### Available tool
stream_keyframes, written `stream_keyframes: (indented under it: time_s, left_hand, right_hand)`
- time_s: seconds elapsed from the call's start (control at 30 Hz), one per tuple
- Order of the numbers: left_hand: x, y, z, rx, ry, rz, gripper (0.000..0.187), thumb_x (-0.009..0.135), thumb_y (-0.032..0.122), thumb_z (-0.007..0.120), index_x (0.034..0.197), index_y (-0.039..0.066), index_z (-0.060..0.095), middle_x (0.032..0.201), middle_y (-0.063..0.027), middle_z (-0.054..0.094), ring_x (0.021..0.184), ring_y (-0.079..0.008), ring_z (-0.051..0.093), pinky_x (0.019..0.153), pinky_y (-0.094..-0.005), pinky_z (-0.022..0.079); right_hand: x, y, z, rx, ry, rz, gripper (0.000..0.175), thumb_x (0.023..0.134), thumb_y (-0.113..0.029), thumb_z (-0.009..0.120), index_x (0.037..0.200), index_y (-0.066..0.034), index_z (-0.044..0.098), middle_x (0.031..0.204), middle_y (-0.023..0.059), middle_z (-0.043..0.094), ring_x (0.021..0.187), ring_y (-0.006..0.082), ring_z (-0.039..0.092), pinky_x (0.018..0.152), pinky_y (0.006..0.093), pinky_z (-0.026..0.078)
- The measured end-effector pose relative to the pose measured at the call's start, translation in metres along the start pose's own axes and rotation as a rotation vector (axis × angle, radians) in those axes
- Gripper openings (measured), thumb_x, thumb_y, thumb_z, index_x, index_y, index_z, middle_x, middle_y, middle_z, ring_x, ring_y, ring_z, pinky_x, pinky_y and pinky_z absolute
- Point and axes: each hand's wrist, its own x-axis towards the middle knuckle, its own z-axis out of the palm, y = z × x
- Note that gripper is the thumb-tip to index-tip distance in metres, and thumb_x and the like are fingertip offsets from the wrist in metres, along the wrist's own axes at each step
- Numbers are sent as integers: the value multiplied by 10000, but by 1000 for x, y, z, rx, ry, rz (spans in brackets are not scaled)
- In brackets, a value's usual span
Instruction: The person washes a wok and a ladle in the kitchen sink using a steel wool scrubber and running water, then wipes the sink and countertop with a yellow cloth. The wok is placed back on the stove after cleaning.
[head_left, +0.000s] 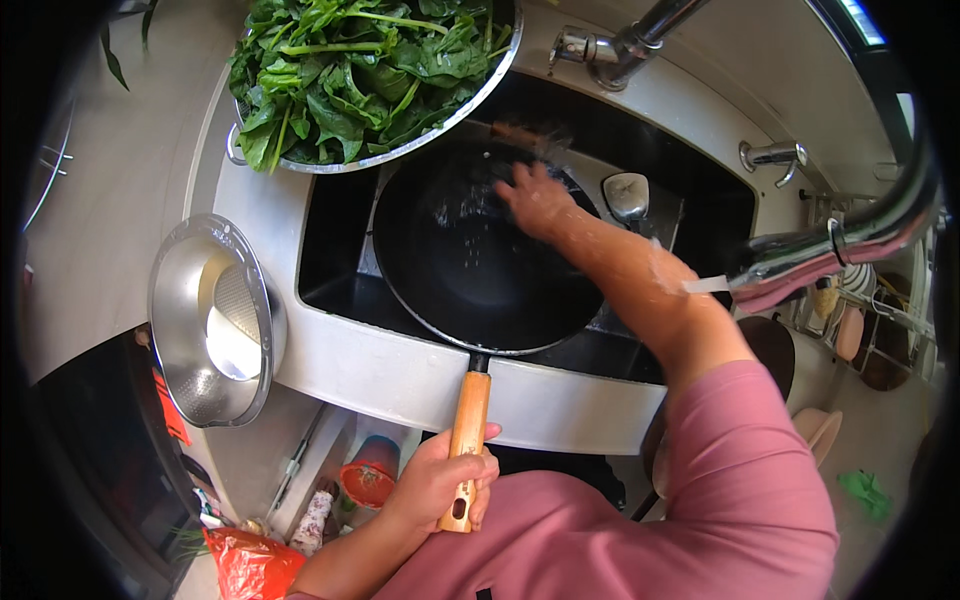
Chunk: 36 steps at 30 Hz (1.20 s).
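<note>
My left hand (450, 476) grips the light wooden handle (469, 442) of a black wok (480, 247), which rests tilted over a dark sink (337, 289). Over the wok's far right side, my right hand (534, 199) is blurred, fingers apart, with nothing visible in it. Whether it touches the wok I cannot tell. Water streaks and droplets show on the black surface. Beyond the fingers is a blurred brown thing (517, 135), too unclear to name. A metal spatula head (626, 196) lies in the sink, right of the wok. Water from the chrome faucet spout (787, 262) meets my right forearm.
Leafy greens (360, 82) fill a metal basin (491, 90) at the sink's back left corner. A stainless strainer bowl (176, 322) stands tilted on the left edge. Chrome taps (772, 155) line the back. Below left are a red plastic bag (255, 566) and a red container (370, 480).
</note>
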Motion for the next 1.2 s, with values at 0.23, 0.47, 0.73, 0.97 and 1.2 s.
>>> stream_keyframes:
  time_s: [0.23, 0.47, 0.73, 0.97, 1.2]
  left_hand:
    - [-1, 5, -10, -11, -39, -19, 547, 1004, 83, 634, 1490, -53, 424, 798, -90, 580, 486, -220, 604, 449, -377, 512]
    - [-5, 8, -6, 68, 19, -18, 581, 1025, 122, 629, 1530, -53, 401, 804, -92, 582, 490, -215, 606, 453, -379, 520]
    - [-6, 2, 9, 279, 179, 320, 699, 1075, 170, 649, 1673, 46, 308, 1129, -153, 627, 768, -226, 712, 650, -363, 643]
    - [6, 53, 56, 1213, 299, 954, 461, 1003, 133, 746, 1439, 22, 646, 1242, -94, 659, 1073, -177, 670, 952, -325, 566]
    - [134, 102, 187, 1026, -43, 661, 373, 1046, 196, 708, 1352, -15, 677, 1076, -62, 732, 944, -155, 707, 838, -312, 590]
  right_hand:
    - [-99, -68, -25, 391, -483, -168, 824, 974, -502, 744, 1638, -141, 416, 1531, 313, 476, 1351, 492, 580, 1157, 509, 482]
    - [3, 2, 6, 123, 83, -16, 768, 940, -328, 763, 1638, -312, 444, 1457, 230, 551, 1352, 443, 550, 1058, 531, 565]
    - [-135, 15, -29, 346, -381, -148, 649, 889, -404, 761, 1493, -191, 657, 1355, 217, 723, 1275, 391, 680, 1125, 474, 515]
    - [-156, 77, 19, 946, 356, 346, 544, 959, -483, 745, 1315, -76, 692, 1254, 219, 728, 1210, 380, 692, 1018, 488, 548]
    - [-171, 101, 85, 599, -322, 861, 437, 922, -195, 740, 1346, -87, 749, 1422, 165, 706, 1317, 364, 684, 1018, 551, 583]
